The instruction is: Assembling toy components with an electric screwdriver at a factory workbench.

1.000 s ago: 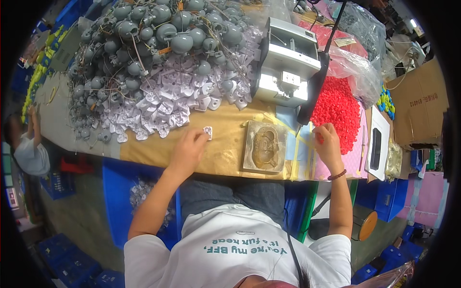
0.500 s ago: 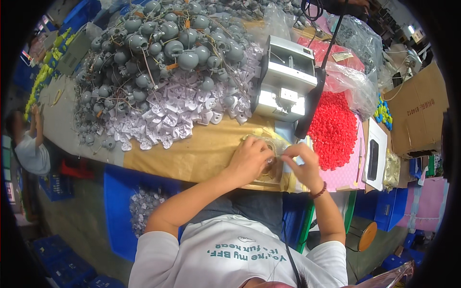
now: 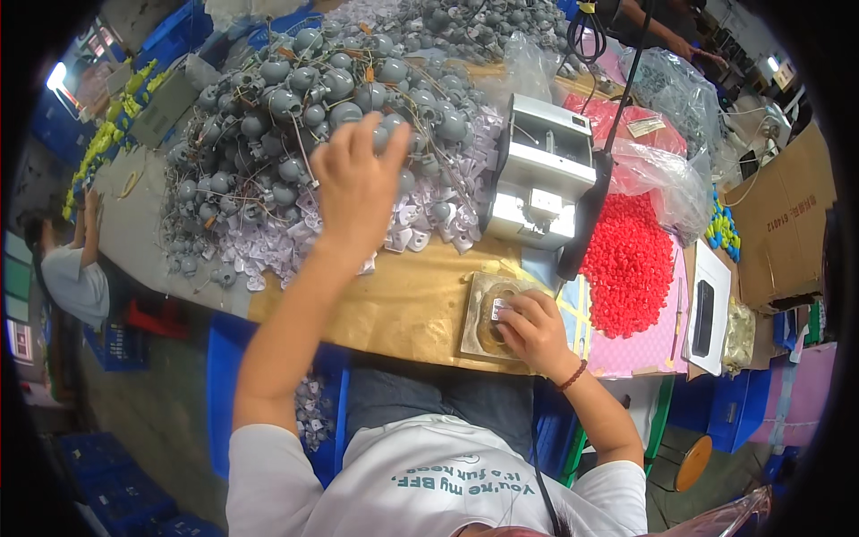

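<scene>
My left hand (image 3: 353,197) is raised over a heap of grey ball-shaped parts (image 3: 286,106) with thin wires, its fingers spread and slightly blurred. Nothing shows in its grasp. My right hand (image 3: 540,336) rests at a square block fixture (image 3: 472,324) near the table edge. Its thumb and fingers close on a small white piece (image 3: 500,307) over the round hollow of the fixture. The fingers cover part of the hollow. Between the grey heap and the fixture lie many white plastic parts (image 3: 313,237).
A white and grey machine (image 3: 537,170) stands behind the fixture. Red small parts (image 3: 626,268) are heaped on a pink sheet to the right, by a white tray (image 3: 707,309). A blue bin (image 3: 224,394) sits below the table. Another person (image 3: 72,273) works at far left.
My left hand has left the fixture and swung up and left over the grey heap. My right hand has moved slightly left and down onto the fixture. The view has shifted a little.
</scene>
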Demonstrator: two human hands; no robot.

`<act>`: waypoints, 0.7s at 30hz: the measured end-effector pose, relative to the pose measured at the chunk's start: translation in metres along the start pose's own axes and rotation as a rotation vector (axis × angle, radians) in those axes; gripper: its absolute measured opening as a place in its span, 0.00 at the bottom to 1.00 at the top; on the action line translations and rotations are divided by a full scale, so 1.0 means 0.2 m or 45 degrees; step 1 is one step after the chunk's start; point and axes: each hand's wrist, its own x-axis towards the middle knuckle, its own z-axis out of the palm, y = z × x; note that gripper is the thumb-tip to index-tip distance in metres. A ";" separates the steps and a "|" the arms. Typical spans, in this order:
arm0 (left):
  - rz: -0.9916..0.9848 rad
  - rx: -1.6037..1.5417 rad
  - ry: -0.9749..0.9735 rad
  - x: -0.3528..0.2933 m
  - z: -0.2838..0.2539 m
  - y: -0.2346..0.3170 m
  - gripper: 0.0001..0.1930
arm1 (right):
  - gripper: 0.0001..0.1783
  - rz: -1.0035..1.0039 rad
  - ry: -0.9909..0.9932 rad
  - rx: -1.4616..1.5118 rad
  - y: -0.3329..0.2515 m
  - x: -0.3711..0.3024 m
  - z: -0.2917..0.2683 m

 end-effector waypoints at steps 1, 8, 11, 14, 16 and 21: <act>-0.005 -0.001 -0.073 0.03 0.02 -0.06 0.26 | 0.12 0.040 -0.010 -0.015 -0.03 0.01 -0.01; -0.093 -0.580 0.020 0.40 -0.07 -0.24 0.23 | 0.16 0.071 0.010 -0.017 -0.01 -0.03 0.03; -0.099 -1.184 0.188 0.61 -0.19 -0.22 0.19 | 0.19 0.153 0.018 0.032 -0.01 -0.04 0.02; 0.006 -1.477 0.304 0.66 -0.16 -0.25 0.17 | 0.23 0.238 0.030 0.108 -0.02 -0.05 0.02; -0.152 -1.040 0.223 0.65 -0.17 -0.26 0.18 | 0.24 0.260 0.023 0.147 -0.01 -0.06 0.01; -0.129 -0.473 -0.025 0.64 0.01 -0.52 0.18 | 0.25 0.282 0.038 0.322 -0.01 -0.05 -0.01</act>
